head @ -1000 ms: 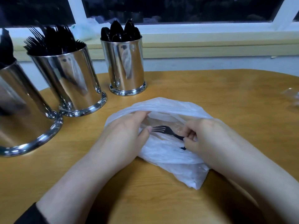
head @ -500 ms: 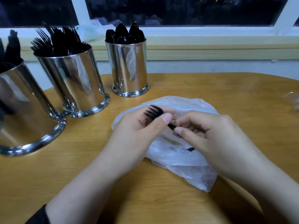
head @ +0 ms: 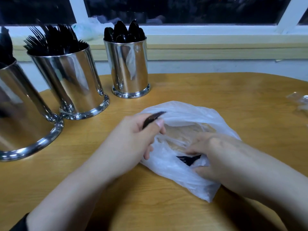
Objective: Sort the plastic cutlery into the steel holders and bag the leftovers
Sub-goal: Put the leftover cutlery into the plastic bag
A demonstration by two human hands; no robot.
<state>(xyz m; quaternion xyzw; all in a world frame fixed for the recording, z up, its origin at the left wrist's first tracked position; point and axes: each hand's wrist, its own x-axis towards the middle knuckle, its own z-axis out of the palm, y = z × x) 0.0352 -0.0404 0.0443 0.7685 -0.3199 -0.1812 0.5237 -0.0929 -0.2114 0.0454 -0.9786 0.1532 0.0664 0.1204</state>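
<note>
- Left hand (head: 133,139): forearm comes in from the lower left, knuckles up, fingers curled. It grips a black plastic utensil (head: 152,119) between thumb and forefinger; the dark tip juts up and to the right past the thumb. Motion blur hides which kind of utensil it is.
- Right hand (head: 215,155): forearm enters from the lower right, wrist low to the bench (head: 216,90). Its fingers are bent and reach into the mouth of the white plastic bag (head: 175,167), pinching the bag film; thumb lies along the near edge of the opening.
- Black fork (head: 189,160): lies inside the bag, just under the right fingers, tines pointing left. Whether the fingers touch it cannot be told.
- Bag: rests flat on the bench between the two hands, mouth gaping so the wood shows through the far layer.
- Fork holder (head: 71,84): steel, upright, left of centre, packed with black forks, tines up.
- Spoon holder (head: 129,69): steel, upright at the far edge of the bench, filled with black spoons, bowls up.
- Third holder (head: 21,117): steel, nearest on the left, partly out of view; dark cutlery stands in it, type unclear.
- Crumpled clear plastic (head: 300,100): lies at the right edge of the bench, well apart from the bag.
</note>
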